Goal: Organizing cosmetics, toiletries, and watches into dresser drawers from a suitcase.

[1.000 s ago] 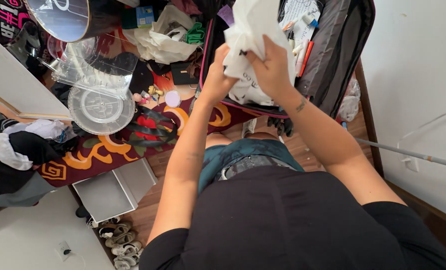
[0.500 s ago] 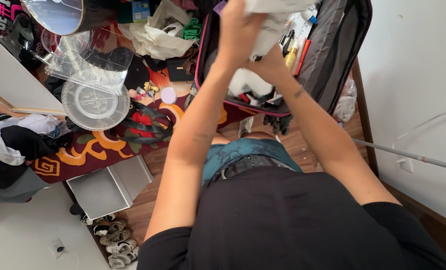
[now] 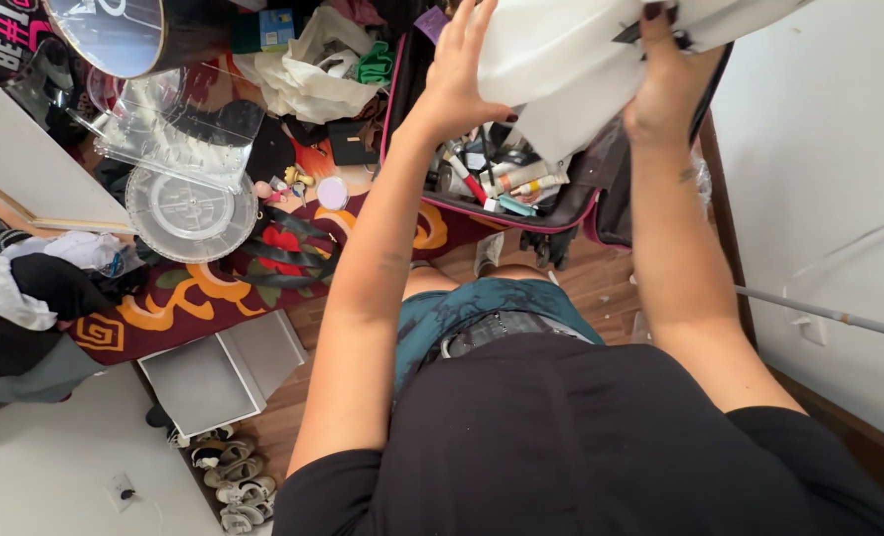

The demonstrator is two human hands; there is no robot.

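**White bag up over the open suitcase**

Nearest the camera, well short of the suitcase (image 3: 561, 203): black top, teal patterned shorts, bare wooden floor. Out on the suitcase's left, a flat grey box (image 3: 226, 372) lying open, with pale sandals (image 3: 234, 476) closer in than that.

Up along the arms now. Left hand (image 3: 462, 74) above the suitcase's near left corner, fingers spread wide and straight, palm flat against the left side of the white bag (image 3: 571, 69), thumb tucked under its lower edge. Right hand (image 3: 665, 84) over the suitcase's right side, fingers curled tight around the bag's top edge, dark nails showing on top. Bag hanging between both hands, directly above the open case, covering most of its far half.

Inside the suitcase, under the bag: a jumble of tubes, pens and small bottles (image 3: 497, 177), packed along the pink-trimmed near edge.

Left of the suitcase, on the red and orange patterned rug (image 3: 194, 298): a round clear plastic stand (image 3: 189, 213), a small round lilac pot (image 3: 332, 193). Beyond those, level with the suitcase's far end, a heap of crumpled pale cloth (image 3: 308, 74) with something green in it.
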